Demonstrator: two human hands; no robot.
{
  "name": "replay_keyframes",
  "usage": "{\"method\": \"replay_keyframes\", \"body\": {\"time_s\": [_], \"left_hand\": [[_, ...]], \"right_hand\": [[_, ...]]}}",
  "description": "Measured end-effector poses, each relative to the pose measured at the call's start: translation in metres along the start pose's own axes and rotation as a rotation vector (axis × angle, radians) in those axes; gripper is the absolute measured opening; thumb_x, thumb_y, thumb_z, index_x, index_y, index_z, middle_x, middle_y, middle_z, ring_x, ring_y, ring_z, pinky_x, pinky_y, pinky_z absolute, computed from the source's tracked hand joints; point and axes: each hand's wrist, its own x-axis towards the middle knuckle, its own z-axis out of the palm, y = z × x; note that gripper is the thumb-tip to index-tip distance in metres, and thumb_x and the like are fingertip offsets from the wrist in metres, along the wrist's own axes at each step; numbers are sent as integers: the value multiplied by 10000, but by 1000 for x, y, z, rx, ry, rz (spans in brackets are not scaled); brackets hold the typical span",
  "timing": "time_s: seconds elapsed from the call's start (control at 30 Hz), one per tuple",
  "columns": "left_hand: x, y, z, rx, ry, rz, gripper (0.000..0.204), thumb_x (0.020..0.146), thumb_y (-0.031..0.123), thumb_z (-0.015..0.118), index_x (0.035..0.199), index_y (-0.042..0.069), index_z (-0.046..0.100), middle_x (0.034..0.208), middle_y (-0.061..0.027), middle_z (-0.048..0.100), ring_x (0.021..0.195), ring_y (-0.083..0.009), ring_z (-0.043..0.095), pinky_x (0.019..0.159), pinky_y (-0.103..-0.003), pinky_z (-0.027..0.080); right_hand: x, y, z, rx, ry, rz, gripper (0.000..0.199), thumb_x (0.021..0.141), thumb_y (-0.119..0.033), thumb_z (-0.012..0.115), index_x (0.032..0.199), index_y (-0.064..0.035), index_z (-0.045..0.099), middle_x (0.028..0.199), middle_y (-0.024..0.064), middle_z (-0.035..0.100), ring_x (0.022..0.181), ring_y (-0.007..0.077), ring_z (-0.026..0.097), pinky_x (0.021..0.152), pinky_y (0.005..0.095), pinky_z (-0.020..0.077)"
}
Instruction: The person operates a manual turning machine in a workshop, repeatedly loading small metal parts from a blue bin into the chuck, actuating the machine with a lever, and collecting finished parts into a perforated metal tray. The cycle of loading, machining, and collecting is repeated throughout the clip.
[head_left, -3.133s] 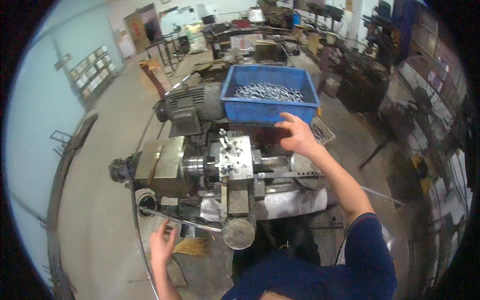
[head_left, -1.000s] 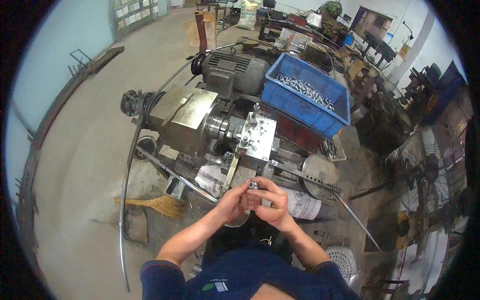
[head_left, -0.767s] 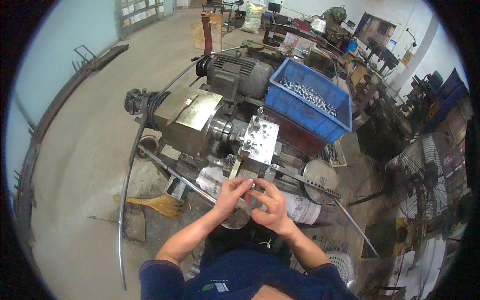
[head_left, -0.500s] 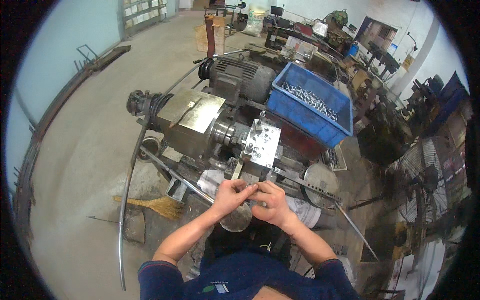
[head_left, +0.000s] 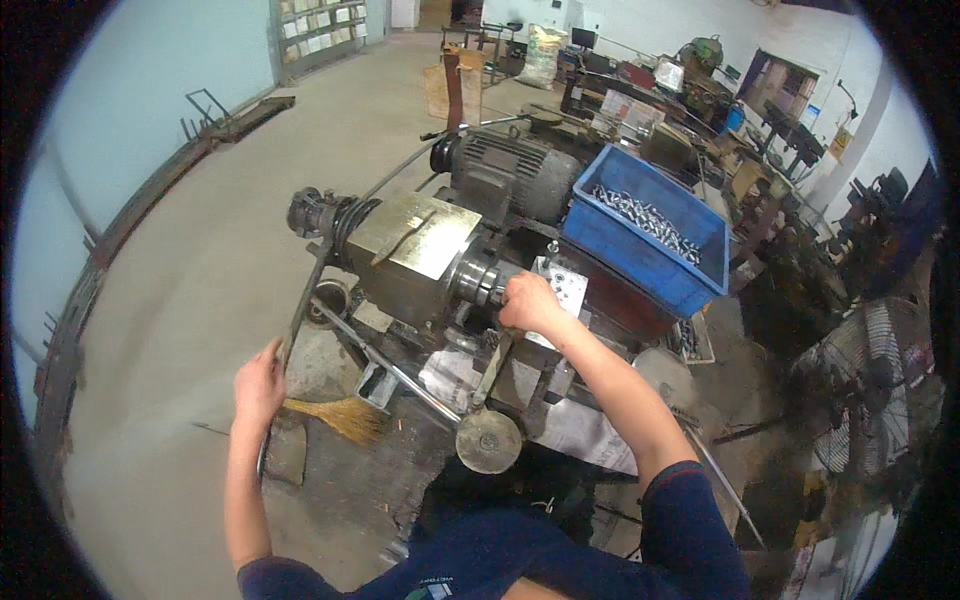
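My left hand [head_left: 260, 382] is closed around the long metal lever [head_left: 305, 307] that slants down the left side of a small lathe. My right hand [head_left: 530, 303] is at the lathe's chuck [head_left: 478, 281], its fingers bent together and pointing at the chuck's front. Whatever sits between those fingers is hidden by the hand. Behind the right hand, a pale metal tool block [head_left: 570, 288] with bolt holes is partly covered. The headstock [head_left: 415, 240] has a flat, shiny top with a thin dark strip lying on it.
A blue bin [head_left: 650, 265] of small shiny metal parts stands beyond the tool block, beside a ribbed motor [head_left: 520, 175]. Nearest me is a round metal disc [head_left: 488, 441] on a lever. A straw broom [head_left: 345, 416] lies at left; a fan [head_left: 868, 385] stands at right.
My hands were together in front of the lathe. The left has gone left onto the long lever, and the right has reached forward to the chuck. The view has shifted slightly.
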Motion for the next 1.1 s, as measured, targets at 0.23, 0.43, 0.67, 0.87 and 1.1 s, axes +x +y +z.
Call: {"method": "replay_keyframes", "body": {"time_s": [0.23,0.43,0.67,0.87,1.1], "left_hand": [[-87,-59,15,-59,-248,-321,340,715,162,584,1027,31,549,794,-206,607,756,-375,582,684,-454,458],[-70,-77,44,302,-289,-352,186,677,146,600,822,33,570,731,-190,601,707,-346,594,635,-436,466],[-6,-238,32,613,-32,-39,30,646,95,563,629,71,565,668,-151,592,621,-294,589,534,-410,442],[22,-225,37,560,-224,-228,141,654,80,555,781,61,615,746,-140,602,704,-309,593,667,-407,458],[11,-102,170,-308,-122,-410,393,719,203,623,1053,11,544,846,-184,610,815,-298,596,723,-371,465]], "right_hand": [[25,-1,23,209,-25,9,265,534,-170,594,760,-73,694,752,180,628,749,324,611,699,364,495],[27,4,26,196,-36,-33,214,492,-176,596,664,-77,677,701,191,616,685,362,604,681,396,501],[24,-3,21,238,45,-42,237,521,-201,567,680,-73,687,688,177,613,697,336,603,676,371,497],[8,3,13,184,52,-91,283,525,-187,598,760,-52,677,866,155,620,855,324,568,749,355,468],[-99,35,-21,308,395,-104,283,521,-143,625,785,-43,637,1006,136,592,897,316,535,753,396,451]]}}
